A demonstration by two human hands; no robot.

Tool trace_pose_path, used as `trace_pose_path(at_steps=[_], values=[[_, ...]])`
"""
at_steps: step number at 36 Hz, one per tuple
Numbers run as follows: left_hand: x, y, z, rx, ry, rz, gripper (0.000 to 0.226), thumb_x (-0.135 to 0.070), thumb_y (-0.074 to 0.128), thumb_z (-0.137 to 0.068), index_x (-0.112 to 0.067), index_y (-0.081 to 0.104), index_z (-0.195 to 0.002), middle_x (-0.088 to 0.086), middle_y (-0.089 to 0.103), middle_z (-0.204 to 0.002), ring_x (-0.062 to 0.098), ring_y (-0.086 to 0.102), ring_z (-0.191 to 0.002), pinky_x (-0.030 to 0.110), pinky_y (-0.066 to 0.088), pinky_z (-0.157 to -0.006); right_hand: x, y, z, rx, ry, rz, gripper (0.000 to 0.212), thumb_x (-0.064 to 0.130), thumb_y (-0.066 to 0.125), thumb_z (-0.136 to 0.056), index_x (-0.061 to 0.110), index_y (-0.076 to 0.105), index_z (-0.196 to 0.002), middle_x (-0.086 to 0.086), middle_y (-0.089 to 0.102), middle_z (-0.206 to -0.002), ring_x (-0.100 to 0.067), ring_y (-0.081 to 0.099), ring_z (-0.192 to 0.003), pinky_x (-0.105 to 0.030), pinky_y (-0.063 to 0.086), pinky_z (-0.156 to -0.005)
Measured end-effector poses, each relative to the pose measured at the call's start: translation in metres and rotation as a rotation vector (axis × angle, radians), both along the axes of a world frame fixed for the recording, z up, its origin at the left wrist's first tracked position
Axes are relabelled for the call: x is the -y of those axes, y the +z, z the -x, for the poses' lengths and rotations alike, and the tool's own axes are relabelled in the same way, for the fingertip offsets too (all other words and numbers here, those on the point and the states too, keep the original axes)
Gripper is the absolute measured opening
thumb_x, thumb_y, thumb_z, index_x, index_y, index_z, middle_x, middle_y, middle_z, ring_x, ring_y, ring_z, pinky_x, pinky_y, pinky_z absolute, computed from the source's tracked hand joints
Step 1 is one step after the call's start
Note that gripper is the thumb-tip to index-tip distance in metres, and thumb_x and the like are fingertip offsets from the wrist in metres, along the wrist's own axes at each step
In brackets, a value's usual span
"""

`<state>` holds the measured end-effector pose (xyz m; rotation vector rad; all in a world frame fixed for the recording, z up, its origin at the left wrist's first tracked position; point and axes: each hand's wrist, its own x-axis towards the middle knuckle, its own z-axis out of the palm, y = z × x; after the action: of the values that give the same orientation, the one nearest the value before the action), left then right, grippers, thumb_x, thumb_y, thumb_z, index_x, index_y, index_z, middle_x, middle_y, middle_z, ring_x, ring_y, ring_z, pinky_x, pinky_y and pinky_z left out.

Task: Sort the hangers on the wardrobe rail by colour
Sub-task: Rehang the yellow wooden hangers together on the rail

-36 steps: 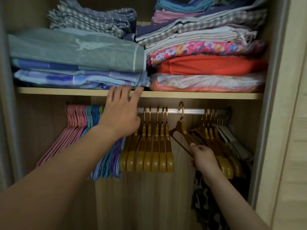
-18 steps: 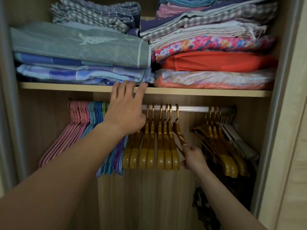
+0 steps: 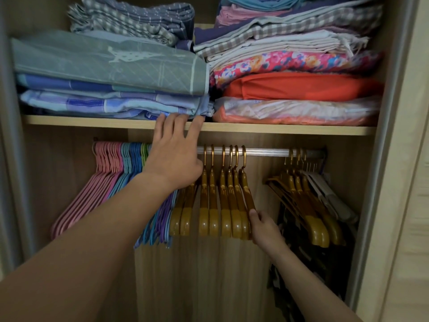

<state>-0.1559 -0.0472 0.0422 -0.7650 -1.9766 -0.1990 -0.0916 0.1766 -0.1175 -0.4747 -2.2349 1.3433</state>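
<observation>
A metal rail runs under the shelf. Pink hangers hang at its far left, then blue and purple ones. Several gold hangers hang together at the middle, and a second gold bunch hangs at the right. My left hand rests flat over the rail, fingers spread, fingertips at the shelf edge, thumb against the leftmost middle gold hangers. My right hand grips the lower end of the rightmost gold hanger of the middle group.
A wooden shelf above the rail carries stacks of folded bedding and cloth. White-grey hangers and a dark patterned garment hang at the far right. The wardrobe's side frame stands to the right.
My right hand slid one gold hanger left along the rail from the right bunch and pressed it against the middle gold group. My left hand stayed on the rail.
</observation>
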Motion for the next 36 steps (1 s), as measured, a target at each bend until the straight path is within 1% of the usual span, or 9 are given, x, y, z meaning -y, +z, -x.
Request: trace_pose_path(at_steps=[4, 6, 10, 12, 22, 28, 30, 33, 36], values=[[0.000, -0.001, 0.000, -0.010, 0.001, -0.002, 0.092, -0.034, 0.065, -0.077, -0.016, 0.023, -0.156, 0.019, 0.034, -0.151, 0.038, 0.024, -0.148, 0.055, 0.005, -0.127, -0.003, -0.006, -0.002, 0.013, 0.008, 0.003, 0.036, 0.049, 0.035, -0.107, 0.021, 0.056, -0.117, -0.004, 0.068, -0.097, -0.015, 0.069, -0.083, -0.021, 0.049, -0.058], [0.000, -0.001, 0.001, -0.014, 0.001, -0.004, 0.091, -0.034, 0.065, -0.077, -0.016, 0.023, -0.156, 0.019, 0.035, -0.151, 0.038, 0.024, -0.148, 0.055, 0.006, -0.127, -0.005, -0.007, -0.003, 0.008, 0.017, 0.019, 0.038, 0.048, 0.037, -0.106, 0.019, 0.057, -0.120, -0.005, 0.070, -0.097, -0.017, 0.070, -0.082, -0.021, 0.050, -0.058], [0.000, 0.000, 0.000, -0.007, -0.002, -0.007, 0.091, -0.034, 0.065, -0.077, -0.016, 0.022, -0.156, 0.019, 0.034, -0.152, 0.038, 0.023, -0.149, 0.055, 0.004, -0.127, -0.007, -0.009, -0.003, 0.007, 0.037, 0.047, 0.034, 0.047, 0.038, -0.106, 0.021, 0.057, -0.119, -0.007, 0.071, -0.096, -0.021, 0.072, -0.083, -0.034, 0.061, -0.072], [0.000, 0.000, 0.000, -0.007, -0.002, -0.009, 0.092, -0.034, 0.065, -0.077, -0.016, 0.022, -0.156, 0.019, 0.034, -0.152, 0.038, 0.023, -0.149, 0.055, 0.004, -0.127, -0.007, -0.009, -0.005, 0.007, 0.048, 0.063, 0.033, 0.047, 0.038, -0.106, 0.022, 0.056, -0.119, -0.008, 0.071, -0.096, -0.023, 0.072, -0.084, -0.037, 0.061, -0.076], [-0.001, -0.001, -0.001, -0.016, -0.005, -0.017, 0.091, -0.034, 0.067, -0.077, -0.015, 0.025, -0.155, 0.020, 0.035, -0.151, 0.039, 0.025, -0.148, 0.056, 0.006, -0.127, -0.013, 0.009, -0.022, 0.048, 0.074, 0.032, 0.037, 0.050, 0.038, -0.106, 0.025, 0.049, -0.131, -0.002, 0.067, -0.106, -0.017, 0.070, -0.092, -0.026, 0.054, -0.069], [-0.002, -0.002, -0.002, -0.015, -0.001, -0.029, 0.092, -0.033, 0.068, -0.077, -0.015, 0.025, -0.156, 0.020, 0.035, -0.151, 0.039, 0.024, -0.148, 0.056, 0.005, -0.127, -0.020, 0.017, -0.026, 0.104, 0.084, -0.016, 0.049, 0.055, 0.039, -0.103, 0.024, 0.047, -0.140, 0.000, 0.063, -0.115, -0.018, 0.066, -0.101, -0.034, 0.058, -0.082], [-0.002, -0.002, -0.002, -0.013, -0.002, -0.028, 0.092, -0.033, 0.068, -0.077, -0.015, 0.025, -0.156, 0.020, 0.035, -0.151, 0.039, 0.024, -0.148, 0.055, 0.004, -0.127, -0.022, 0.022, -0.030, 0.099, 0.077, -0.048, 0.048, 0.054, 0.037, -0.104, 0.023, 0.047, -0.141, 0.002, 0.062, -0.119, -0.016, 0.063, -0.106, -0.031, 0.054, -0.083], [-0.002, -0.002, -0.003, -0.010, -0.003, -0.029, 0.092, -0.032, 0.067, -0.077, -0.015, 0.024, -0.156, 0.020, 0.035, -0.152, 0.039, 0.024, -0.148, 0.055, 0.004, -0.127, -0.035, 0.028, -0.035, 0.036, -0.118, -0.345, 0.047, 0.048, 0.037, -0.106, 0.018, 0.052, -0.138, -0.003, 0.059, -0.131, -0.012, 0.054, -0.110, -0.029, 0.046, -0.091], [-0.002, -0.002, -0.003, -0.004, -0.005, -0.030, 0.091, -0.033, 0.067, -0.077, -0.015, 0.024, -0.156, 0.020, 0.035, -0.152, 0.039, 0.024, -0.148, 0.056, 0.005, -0.127, -0.052, 0.023, -0.043, 0.094, -0.353, -0.808, 0.044, 0.046, 0.047, -0.102, 0.020, 0.050, -0.138, -0.006, 0.052, -0.138, -0.023, 0.047, -0.126, -0.039, 0.045, -0.104]])
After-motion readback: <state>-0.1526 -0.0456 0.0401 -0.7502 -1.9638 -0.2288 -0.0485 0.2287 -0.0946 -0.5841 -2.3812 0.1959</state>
